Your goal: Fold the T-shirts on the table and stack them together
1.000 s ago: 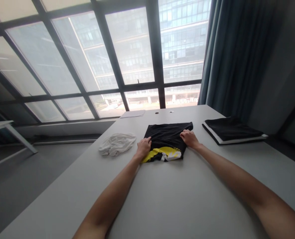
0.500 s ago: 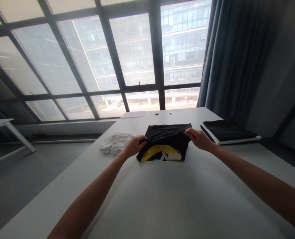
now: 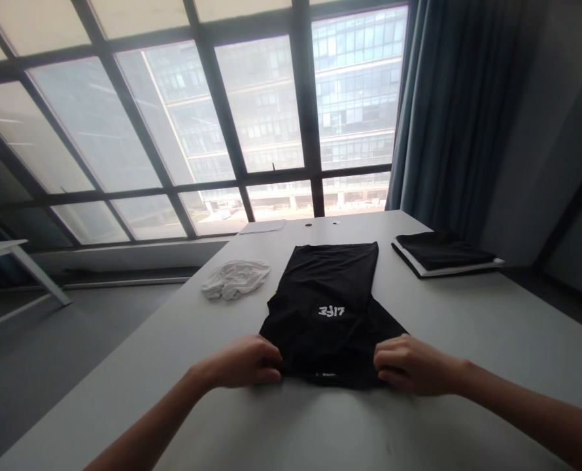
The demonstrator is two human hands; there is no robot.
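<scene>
A black T-shirt (image 3: 327,281) with small white lettering lies spread on the white table (image 3: 252,418), its near end toward me. My left hand (image 3: 252,362) is closed on its near left corner. At the near right corner, my right hand (image 3: 406,363) grips the cloth with curled fingers. Both hands rest low, close to the tabletop. A sliver of yellow print shows at the shirt's left edge; the rest of that print is hidden underneath.
Left of the shirt lies a crumpled white cloth (image 3: 236,279). A stack of folded black and white garments (image 3: 445,252) sits to the right. A flat pale sheet (image 3: 263,226) is at the far left end. Windows and a blue curtain (image 3: 438,118) stand beyond.
Both hands have come toward me and down, drawing the shirt's upper layer over the yellow print. The shirt now lies longer, with white lettering showing.
</scene>
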